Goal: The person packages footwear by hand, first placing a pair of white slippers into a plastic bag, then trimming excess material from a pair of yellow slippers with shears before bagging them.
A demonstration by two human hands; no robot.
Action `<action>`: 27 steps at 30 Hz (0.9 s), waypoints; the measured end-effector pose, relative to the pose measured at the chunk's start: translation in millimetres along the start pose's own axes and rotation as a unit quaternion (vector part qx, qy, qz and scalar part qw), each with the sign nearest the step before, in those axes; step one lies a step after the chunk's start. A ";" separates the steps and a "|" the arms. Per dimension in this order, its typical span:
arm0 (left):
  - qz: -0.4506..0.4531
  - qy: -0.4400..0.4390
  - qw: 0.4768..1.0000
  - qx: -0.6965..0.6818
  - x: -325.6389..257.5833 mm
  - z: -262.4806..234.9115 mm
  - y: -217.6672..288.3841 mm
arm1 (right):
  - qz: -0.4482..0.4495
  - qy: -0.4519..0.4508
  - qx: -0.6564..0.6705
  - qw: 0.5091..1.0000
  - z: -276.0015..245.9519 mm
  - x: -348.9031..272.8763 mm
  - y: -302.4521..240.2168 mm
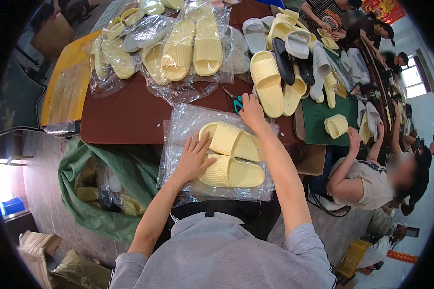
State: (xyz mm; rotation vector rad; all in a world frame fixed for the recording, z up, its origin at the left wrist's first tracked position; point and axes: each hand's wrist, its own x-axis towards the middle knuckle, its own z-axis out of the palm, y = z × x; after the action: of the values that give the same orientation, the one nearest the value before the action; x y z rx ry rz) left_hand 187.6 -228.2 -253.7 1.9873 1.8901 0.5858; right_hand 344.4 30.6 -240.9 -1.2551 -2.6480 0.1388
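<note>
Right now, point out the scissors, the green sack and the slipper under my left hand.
scissors [236, 101], head view, on the teal handle.
green sack [82, 166], head view, on its upper fabric wall.
slipper [236, 174], head view, on the strap, right of the left hand [195, 159].

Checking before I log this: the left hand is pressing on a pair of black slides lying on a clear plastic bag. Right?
Not quite. The slides are pale yellow, not black, as the head view shows. The left hand does press on them, and they lie on a clear plastic bag.
</note>
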 end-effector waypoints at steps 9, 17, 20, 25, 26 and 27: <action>0.015 0.037 0.999 -0.034 -2.5 0.2 -1.7 | 0.118 0.019 0.356 0.927 -67.4 -112.8 15.7; 0.011 0.044 0.998 -0.036 -1.9 7.1 -4.8 | 0.169 0.205 0.260 0.928 -134.9 -185.0 -2.1; 0.015 0.050 0.998 -0.041 -2.3 7.1 -6.6 | 0.068 0.093 0.130 0.985 -140.6 -214.1 -13.0; 0.010 0.049 0.996 -0.072 -1.0 6.2 -8.8 | 0.054 -0.015 -0.006 0.998 -121.1 -253.6 -19.5; 0.012 0.051 0.995 -0.081 -0.8 7.5 -10.4 | 0.048 -0.002 -0.016 0.999 -117.3 -258.7 -18.5; 0.010 0.050 0.995 -0.080 -1.1 7.7 -11.0 | 0.042 0.010 -0.025 0.999 -116.3 -259.5 -21.9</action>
State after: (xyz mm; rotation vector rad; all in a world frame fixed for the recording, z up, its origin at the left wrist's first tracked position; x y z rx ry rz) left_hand 182.1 -228.3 -266.0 1.9092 1.8182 0.8314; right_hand 514.1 -184.5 -161.7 -1.3768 -2.5971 0.0728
